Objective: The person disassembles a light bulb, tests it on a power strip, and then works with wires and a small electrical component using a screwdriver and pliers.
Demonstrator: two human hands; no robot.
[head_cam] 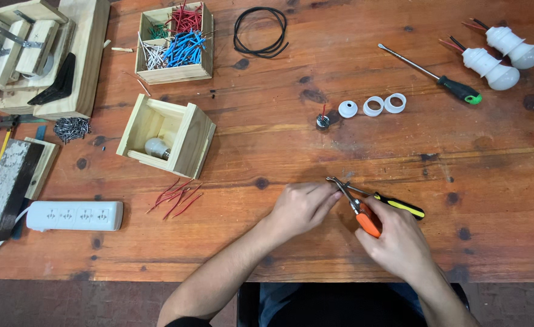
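Near the table's (315, 254) front edge, seen from the head camera, the right hand (400, 242) closes around orange-handled pliers (354, 203), fingers hiding most of the grip. At the pliers' tips, the left hand (300, 209) pinches something too small to make out. A yellow-black tool (403, 206) lies partly covered beneath the pliers.

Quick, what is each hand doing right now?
Left hand: pinched shut at the tool's metal tip; what it holds cannot be told.
Right hand: closed on orange-handled pliers.
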